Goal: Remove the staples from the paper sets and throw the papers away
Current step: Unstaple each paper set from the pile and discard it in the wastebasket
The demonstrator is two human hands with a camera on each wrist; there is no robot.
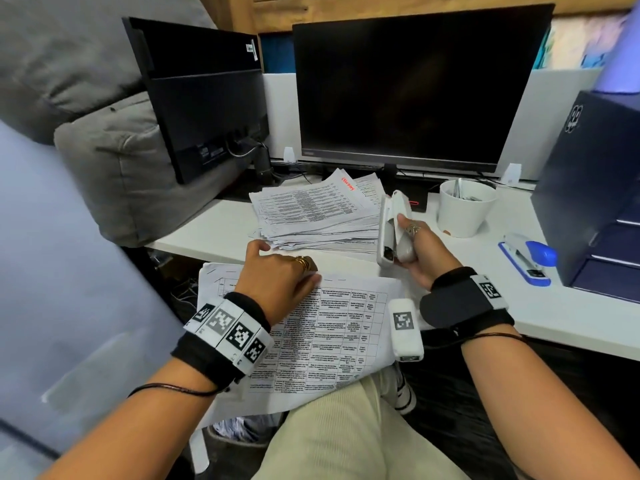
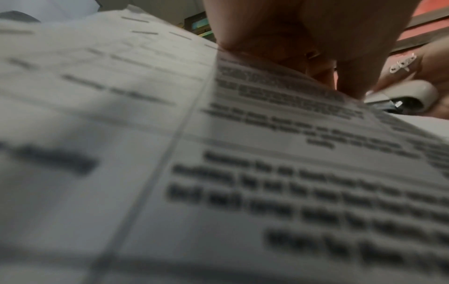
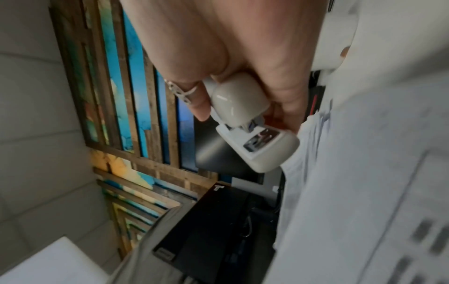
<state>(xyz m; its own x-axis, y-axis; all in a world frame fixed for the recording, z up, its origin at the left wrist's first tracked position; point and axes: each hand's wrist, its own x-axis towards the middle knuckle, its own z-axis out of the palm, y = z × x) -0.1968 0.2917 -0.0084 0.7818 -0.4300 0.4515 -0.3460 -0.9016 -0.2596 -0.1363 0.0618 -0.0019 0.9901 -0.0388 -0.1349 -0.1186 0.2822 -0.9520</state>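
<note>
Your left hand (image 1: 277, 271) rests palm-down on the top edge of the paper set (image 1: 329, 334), fingers loosely bent and pressing the sheet rather than gripping it; the set lies at 6 o'clock, half on the desk edge (image 1: 571, 317) and half over your lap. Your right hand (image 1: 426, 254), at about 3 o'clock from the left, is curled round a white stapler (image 1: 393, 230), thumb along one side and fingers wrapped behind; the tool stands nearly upright, its metal end pointing down, clear of the sheet. A loose stack of papers (image 1: 311, 213) sits at 12 o'clock under the dark monitor (image 1: 415, 84); a white cup (image 1: 464, 209) stands at 2 o'clock, and a blue stapler (image 1: 530, 258) lies at 3 o'clock, beside dark drawers (image 1: 595, 188).
</note>
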